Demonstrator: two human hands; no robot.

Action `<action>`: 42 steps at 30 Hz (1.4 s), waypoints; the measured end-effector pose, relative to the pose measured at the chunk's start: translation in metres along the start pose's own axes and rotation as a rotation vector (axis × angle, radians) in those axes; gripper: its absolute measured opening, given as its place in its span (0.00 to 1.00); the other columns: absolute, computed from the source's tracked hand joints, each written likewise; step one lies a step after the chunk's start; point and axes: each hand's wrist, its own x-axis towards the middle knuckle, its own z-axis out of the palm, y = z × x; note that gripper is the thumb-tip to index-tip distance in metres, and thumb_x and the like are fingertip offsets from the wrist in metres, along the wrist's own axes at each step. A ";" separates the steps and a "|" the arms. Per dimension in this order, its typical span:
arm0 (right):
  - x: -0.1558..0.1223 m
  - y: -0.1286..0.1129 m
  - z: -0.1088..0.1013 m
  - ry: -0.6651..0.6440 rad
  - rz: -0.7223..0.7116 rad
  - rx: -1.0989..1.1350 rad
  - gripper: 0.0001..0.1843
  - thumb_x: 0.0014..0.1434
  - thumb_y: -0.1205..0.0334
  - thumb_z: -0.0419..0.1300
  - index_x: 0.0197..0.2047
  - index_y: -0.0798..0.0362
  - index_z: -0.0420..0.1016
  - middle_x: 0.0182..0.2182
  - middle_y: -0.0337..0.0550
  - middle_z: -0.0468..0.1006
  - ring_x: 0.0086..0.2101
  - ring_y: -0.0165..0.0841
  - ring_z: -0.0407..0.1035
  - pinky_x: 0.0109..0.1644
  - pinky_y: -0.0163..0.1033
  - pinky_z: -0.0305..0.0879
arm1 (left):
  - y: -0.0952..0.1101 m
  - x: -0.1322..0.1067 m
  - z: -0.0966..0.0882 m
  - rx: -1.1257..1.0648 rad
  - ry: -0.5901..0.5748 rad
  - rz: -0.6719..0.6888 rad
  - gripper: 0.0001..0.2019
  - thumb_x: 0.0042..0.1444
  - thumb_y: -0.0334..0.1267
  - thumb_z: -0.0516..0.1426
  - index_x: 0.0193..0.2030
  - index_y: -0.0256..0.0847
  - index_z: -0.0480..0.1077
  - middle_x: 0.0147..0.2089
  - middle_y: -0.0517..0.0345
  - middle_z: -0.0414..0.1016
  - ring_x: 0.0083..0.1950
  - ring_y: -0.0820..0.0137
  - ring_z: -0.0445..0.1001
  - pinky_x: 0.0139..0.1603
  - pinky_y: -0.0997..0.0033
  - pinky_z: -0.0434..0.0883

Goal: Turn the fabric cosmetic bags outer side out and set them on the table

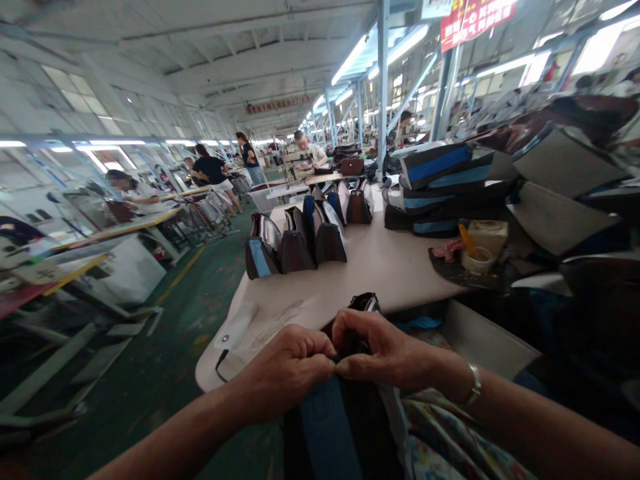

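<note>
My left hand (pixel 285 373) and my right hand (pixel 380 350) pinch the top edge of a black fabric bag (pixel 360 427) with a blue panel (pixel 323 430), close together at its opening. Its lower part hangs below the hands, over my patterned lap. A metal bangle (pixel 473 385) circles my right wrist. Just beyond my left hand, a white sheet (pixel 245 333) lies on the pale worktable (pixel 380 267). Several finished-looking black, brown and blue bags (pixel 300 240) stand in rows farther along the table.
Stacks of black and blue bag panels (pixel 440 187) and a glue pot with a yellow brush (pixel 477 250) sit right of the table. A grey bin (pixel 485 340) lies to my right. Co-workers sit and stand at sewing tables beyond, beside a green-floored aisle (pixel 165 347).
</note>
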 end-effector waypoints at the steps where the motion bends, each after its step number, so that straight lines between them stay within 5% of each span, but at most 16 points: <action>1: 0.001 -0.003 0.000 0.013 0.007 -0.060 0.12 0.53 0.58 0.65 0.37 0.56 0.69 0.31 0.37 0.68 0.31 0.28 0.59 0.34 0.34 0.56 | 0.001 0.000 0.001 0.012 0.007 0.011 0.06 0.52 0.34 0.53 0.27 0.37 0.67 0.23 0.67 0.54 0.26 0.76 0.52 0.26 0.72 0.49; 5: 0.004 -0.008 0.001 0.000 0.004 -0.294 0.04 0.50 0.70 0.59 0.32 0.56 0.70 0.27 0.37 0.69 0.28 0.28 0.60 0.31 0.33 0.55 | 0.003 0.001 0.007 0.072 0.072 0.037 0.07 0.51 0.34 0.51 0.25 0.37 0.66 0.24 0.66 0.56 0.27 0.75 0.55 0.27 0.72 0.52; 11: 0.001 0.012 0.012 0.185 -0.388 -0.565 0.09 0.46 0.74 0.55 0.33 0.54 0.67 0.29 0.38 0.69 0.27 0.28 0.60 0.31 0.34 0.54 | 0.003 0.001 0.008 0.166 0.145 0.094 0.09 0.53 0.34 0.53 0.28 0.36 0.72 0.26 0.63 0.64 0.30 0.73 0.62 0.31 0.73 0.57; 17: -0.006 0.008 0.013 0.143 -0.729 -0.782 0.09 0.56 0.75 0.50 0.38 0.55 0.66 0.33 0.47 0.73 0.32 0.34 0.65 0.36 0.38 0.64 | 0.000 -0.001 -0.019 0.008 -0.111 0.006 0.27 0.67 0.55 0.47 0.33 0.34 0.74 0.27 0.62 0.62 0.30 0.73 0.57 0.31 0.72 0.56; 20: -0.008 -0.001 0.013 0.087 -0.815 -0.866 0.10 0.62 0.74 0.47 0.39 0.56 0.67 0.31 0.49 0.73 0.33 0.36 0.65 0.41 0.42 0.68 | -0.005 -0.001 -0.025 -0.020 -0.241 -0.003 0.25 0.66 0.56 0.49 0.30 0.36 0.69 0.26 0.64 0.56 0.28 0.74 0.51 0.28 0.72 0.51; 23: -0.013 -0.001 0.016 0.015 -0.784 -0.900 0.12 0.66 0.73 0.45 0.40 0.57 0.69 0.31 0.49 0.72 0.33 0.37 0.64 0.44 0.45 0.69 | -0.010 -0.002 -0.021 -0.002 -0.310 0.045 0.23 0.65 0.54 0.53 0.26 0.40 0.57 0.26 0.66 0.48 0.27 0.75 0.46 0.26 0.70 0.47; 26: -0.023 0.010 0.021 0.023 -0.761 -0.828 0.11 0.66 0.72 0.47 0.43 0.59 0.71 0.34 0.51 0.73 0.37 0.38 0.66 0.48 0.48 0.68 | -0.011 -0.005 -0.013 0.017 -0.320 0.056 0.22 0.65 0.54 0.52 0.27 0.40 0.56 0.26 0.66 0.47 0.27 0.75 0.47 0.26 0.70 0.48; 32: -0.029 0.014 0.015 0.184 -0.347 -0.172 0.10 0.71 0.63 0.49 0.48 0.54 0.71 0.42 0.47 0.72 0.42 0.33 0.69 0.46 0.39 0.67 | 0.002 -0.008 0.000 0.157 -0.216 0.238 0.19 0.66 0.41 0.52 0.24 0.39 0.55 0.26 0.66 0.50 0.28 0.76 0.52 0.28 0.71 0.51; 37: -0.011 -0.003 -0.001 -0.157 -0.292 -0.300 0.16 0.71 0.55 0.52 0.34 0.56 0.70 0.30 0.39 0.67 0.34 0.30 0.62 0.41 0.37 0.59 | 0.004 -0.009 0.007 0.227 -0.126 0.324 0.21 0.66 0.42 0.52 0.23 0.39 0.53 0.25 0.66 0.52 0.27 0.77 0.52 0.29 0.71 0.52; 42: -0.012 0.010 0.002 -0.086 -0.277 -0.293 0.21 0.71 0.53 0.52 0.28 0.55 0.61 0.27 0.35 0.61 0.29 0.27 0.55 0.35 0.36 0.51 | -0.007 -0.009 -0.011 0.082 -0.188 0.238 0.25 0.68 0.55 0.48 0.30 0.36 0.69 0.28 0.62 0.64 0.31 0.74 0.62 0.33 0.75 0.59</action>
